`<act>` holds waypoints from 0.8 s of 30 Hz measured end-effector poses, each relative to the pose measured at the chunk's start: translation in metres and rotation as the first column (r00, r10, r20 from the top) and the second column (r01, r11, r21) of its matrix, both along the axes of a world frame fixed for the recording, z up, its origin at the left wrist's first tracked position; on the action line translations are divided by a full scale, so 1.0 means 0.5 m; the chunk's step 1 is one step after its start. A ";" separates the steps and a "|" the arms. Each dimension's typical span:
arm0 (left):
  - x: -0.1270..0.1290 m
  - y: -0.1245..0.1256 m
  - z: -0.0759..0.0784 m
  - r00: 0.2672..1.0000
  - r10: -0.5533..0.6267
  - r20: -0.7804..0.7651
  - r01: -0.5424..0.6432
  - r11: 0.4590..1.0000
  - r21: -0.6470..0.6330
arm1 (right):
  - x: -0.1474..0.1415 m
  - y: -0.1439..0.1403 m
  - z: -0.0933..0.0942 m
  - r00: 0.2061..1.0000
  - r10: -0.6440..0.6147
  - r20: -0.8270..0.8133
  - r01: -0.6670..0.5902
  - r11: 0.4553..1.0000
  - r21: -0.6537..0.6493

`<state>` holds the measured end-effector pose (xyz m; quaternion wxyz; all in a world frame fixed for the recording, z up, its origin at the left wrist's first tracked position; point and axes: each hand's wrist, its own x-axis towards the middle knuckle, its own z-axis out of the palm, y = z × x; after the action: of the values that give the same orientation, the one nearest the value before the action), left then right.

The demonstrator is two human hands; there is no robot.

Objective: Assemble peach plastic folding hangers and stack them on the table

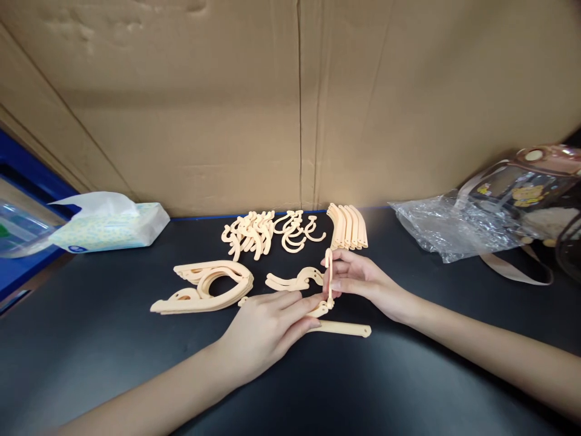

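My right hand [358, 280] pinches a small peach plastic piece [328, 275] and holds it upright. My left hand [267, 327] rests on the black table, fingertips pressing a curved peach part [321, 310] at the foot of that upright piece. A straight peach bar [345, 329] lies just in front of my left fingers. Behind my hands are a pair of curved parts [293, 281], a stack of large curved hanger arms [204, 287], a heap of hooks [267, 231] and a row of straight bars [348, 227].
A tissue pack [109, 227] lies at the back left beside a blue bin [22, 181]. A crumpled clear plastic bag [449, 227] and a transparent pouch with a strap [531, 200] sit at the right. A cardboard wall [290, 97] closes off the back.
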<state>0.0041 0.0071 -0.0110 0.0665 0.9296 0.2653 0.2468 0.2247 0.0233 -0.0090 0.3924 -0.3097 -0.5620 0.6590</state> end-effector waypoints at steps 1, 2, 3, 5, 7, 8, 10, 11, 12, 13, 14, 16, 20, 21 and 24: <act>0.000 0.000 0.000 1.000 0.003 0.005 -0.003 1.000 -0.001 | -0.001 0.000 0.001 1.000 -0.005 -0.001 0.005 1.000 -0.010; 0.000 0.000 0.000 1.000 0.009 0.007 -0.009 1.000 0.000 | -0.001 0.000 0.003 1.000 -0.013 0.001 0.013 1.000 -0.020; 0.001 -0.001 0.000 1.000 0.018 0.007 -0.018 1.000 0.002 | -0.002 0.000 0.004 1.000 -0.022 0.002 0.022 0.999 -0.029; 0.002 -0.003 0.001 1.000 0.031 0.003 -0.031 1.000 0.005 | -0.003 0.000 0.006 0.999 -0.044 0.006 0.044 0.998 -0.046; 0.003 -0.005 0.003 0.999 0.034 0.000 -0.034 0.999 0.007 | -0.004 0.000 0.007 0.998 -0.064 0.008 0.064 0.996 -0.060; 0.003 -0.006 0.003 0.999 0.032 0.000 -0.032 0.999 0.013 | -0.003 -0.001 0.008 0.997 -0.072 0.011 0.073 0.995 -0.063; 0.003 -0.007 0.003 1.000 0.030 0.002 -0.030 0.999 0.036 | -0.002 -0.001 0.007 0.996 -0.083 0.021 0.084 0.995 -0.062; 0.003 -0.008 0.003 1.000 0.030 0.002 -0.030 0.998 0.048 | -0.001 -0.001 0.007 0.996 -0.083 0.026 0.085 0.995 -0.058; 0.004 -0.008 0.002 1.000 0.030 0.004 -0.030 0.998 0.060 | 0.000 0.000 0.006 0.996 -0.081 0.032 0.083 0.995 -0.053; 0.004 -0.008 0.002 1.000 0.029 0.008 -0.030 0.997 0.071 | 0.001 0.000 0.005 0.996 -0.080 0.037 0.081 0.996 -0.049; 0.004 -0.007 0.002 0.999 0.031 0.012 -0.032 0.996 0.079 | 0.002 0.000 0.004 0.996 -0.079 0.039 0.081 0.996 -0.045; 0.006 -0.006 0.002 0.999 0.033 0.020 -0.035 0.995 0.094 | 0.004 0.001 0.002 0.996 -0.076 0.044 0.078 0.996 -0.043; 0.010 -0.006 0.005 0.999 0.038 0.031 -0.041 0.991 0.127 | 0.004 0.000 0.002 0.997 -0.060 0.050 0.063 0.997 -0.045; 0.010 -0.007 0.006 0.999 0.037 0.036 -0.042 0.990 0.137 | 0.005 0.000 0.003 0.997 -0.054 0.049 0.057 0.997 -0.047; 0.011 -0.009 0.007 0.998 0.051 0.040 -0.056 0.987 0.151 | 0.005 -0.001 0.005 0.998 -0.040 0.041 0.042 0.998 -0.054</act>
<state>0.0094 0.0028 -0.0074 -0.0064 0.9199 0.2694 0.2849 0.2272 0.0228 -0.0067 0.3860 -0.3448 -0.5451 0.6596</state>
